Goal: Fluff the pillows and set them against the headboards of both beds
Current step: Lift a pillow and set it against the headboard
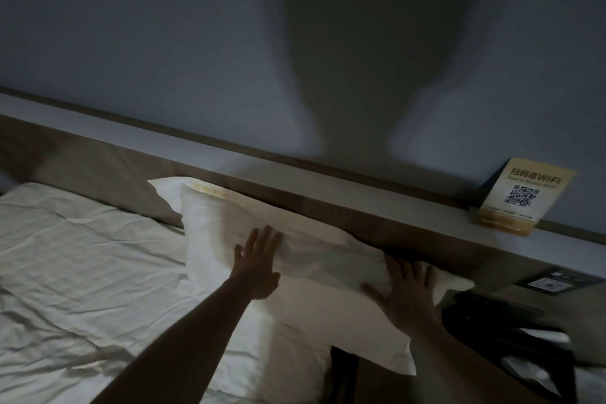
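A white pillow (311, 259) leans against the wooden headboard (328, 203) at the right side of the bed. A second white pillow (167, 188) shows only as a corner behind its upper left edge. My left hand (259, 261) lies flat on the front pillow's face, fingers spread. My right hand (405, 290) presses flat on the pillow's right end, fingers apart. Neither hand grips the fabric. The bed's wrinkled white sheet (82, 256) spreads out to the left.
A yellow WiFi QR-code card (524, 195) stands on the ledge above the headboard at right. A dark nightstand (511, 331) with a black object and white paper sits right of the bed. A dark panel (554, 282) is set in the headboard. The room is dim.
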`<state>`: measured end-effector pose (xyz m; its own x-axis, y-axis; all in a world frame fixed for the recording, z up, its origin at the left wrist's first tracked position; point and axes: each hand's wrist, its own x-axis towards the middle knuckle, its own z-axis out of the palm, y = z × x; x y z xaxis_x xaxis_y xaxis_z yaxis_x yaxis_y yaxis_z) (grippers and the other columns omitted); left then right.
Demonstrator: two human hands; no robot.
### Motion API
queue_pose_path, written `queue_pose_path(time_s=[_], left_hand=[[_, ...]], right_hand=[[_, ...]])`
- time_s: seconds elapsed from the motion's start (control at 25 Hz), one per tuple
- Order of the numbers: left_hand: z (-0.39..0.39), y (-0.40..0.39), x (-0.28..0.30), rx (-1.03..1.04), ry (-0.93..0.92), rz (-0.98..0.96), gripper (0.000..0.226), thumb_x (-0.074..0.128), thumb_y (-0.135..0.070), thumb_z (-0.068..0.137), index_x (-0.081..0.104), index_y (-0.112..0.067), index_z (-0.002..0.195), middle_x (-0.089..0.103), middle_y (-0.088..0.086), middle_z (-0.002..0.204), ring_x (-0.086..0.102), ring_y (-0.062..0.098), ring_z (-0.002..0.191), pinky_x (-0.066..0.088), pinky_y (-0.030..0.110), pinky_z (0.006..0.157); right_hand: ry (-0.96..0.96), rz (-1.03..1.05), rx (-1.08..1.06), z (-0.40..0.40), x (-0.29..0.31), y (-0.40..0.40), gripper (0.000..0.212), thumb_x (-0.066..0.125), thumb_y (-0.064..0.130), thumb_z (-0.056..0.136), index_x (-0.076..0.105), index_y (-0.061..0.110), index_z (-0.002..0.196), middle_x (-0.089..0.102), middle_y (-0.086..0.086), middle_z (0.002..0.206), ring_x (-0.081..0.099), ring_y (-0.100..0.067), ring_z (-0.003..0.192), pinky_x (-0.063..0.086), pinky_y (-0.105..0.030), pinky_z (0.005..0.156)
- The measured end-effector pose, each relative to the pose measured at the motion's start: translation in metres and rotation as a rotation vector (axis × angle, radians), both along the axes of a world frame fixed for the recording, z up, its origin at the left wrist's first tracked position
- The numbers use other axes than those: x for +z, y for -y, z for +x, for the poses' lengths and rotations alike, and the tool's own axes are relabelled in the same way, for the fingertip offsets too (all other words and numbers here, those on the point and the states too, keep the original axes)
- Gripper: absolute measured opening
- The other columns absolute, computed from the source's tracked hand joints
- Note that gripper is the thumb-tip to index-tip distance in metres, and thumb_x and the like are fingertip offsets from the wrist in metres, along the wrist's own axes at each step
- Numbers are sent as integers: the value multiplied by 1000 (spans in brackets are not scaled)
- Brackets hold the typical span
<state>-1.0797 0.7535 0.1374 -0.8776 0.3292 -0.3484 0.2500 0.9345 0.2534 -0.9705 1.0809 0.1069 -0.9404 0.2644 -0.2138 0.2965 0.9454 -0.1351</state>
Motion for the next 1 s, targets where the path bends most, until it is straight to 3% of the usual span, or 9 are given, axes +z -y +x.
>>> queue_pose_path(time_s=[0.12,0.2,0.28,0.4,0.6,0.8,0.92,1.0], left_hand=[[-7,-1,-2,84,-166,39,57,66,-30,97,46,-30,150,35,-1,165,25,29,154,25,52,124],[-16,-1,2,94,-274,17,32,68,-23,93,70,-28,125,64,0,138,52,27,132,39,43,114],[-23,5,10,111,-355,66,19,73,-19,86,78,-24,104,76,1,111,64,28,110,47,40,101],[-15,22,14,126,-460,234,11,79,-12,80,79,-18,90,79,2,92,71,30,91,54,39,87],[0,-5,11,160,-365,266,11,75,-16,87,81,-18,96,79,6,97,70,31,97,55,36,83],[-9,-11,15,232,-385,289,10,71,-25,94,78,-21,100,76,4,97,68,26,94,54,34,78],[-20,-11,7,185,-304,261,15,71,-21,91,79,-22,103,77,4,106,67,29,104,55,35,85],[-27,-14,5,102,-195,225,34,69,-22,91,72,-23,125,69,3,133,58,29,126,49,38,107]], right_hand=[[56,30,52,-15,5,10,79,39,80,90,50,28,148,57,-1,147,39,-35,144,0,-54,120],[19,-8,84,-19,6,18,57,45,65,97,59,28,138,65,2,137,44,-31,139,10,-52,124],[-132,-117,75,-15,11,21,38,56,52,99,67,25,123,71,1,121,53,-30,127,23,-52,122],[-341,-215,24,4,8,24,22,67,39,96,70,21,108,72,2,102,61,-27,106,34,-50,115],[-235,-74,-39,4,-14,18,28,71,40,93,70,16,108,73,-7,106,63,-38,104,37,-55,108],[-402,-187,-65,-10,-3,7,10,70,16,95,68,12,103,70,-10,101,59,-37,98,47,-51,97],[-423,-164,-31,-11,-10,13,9,65,13,96,69,15,104,71,-6,101,63,-35,99,44,-56,105],[-478,-208,-26,-17,-8,9,11,64,9,97,72,16,102,73,-5,102,64,-32,101,44,-55,106]])
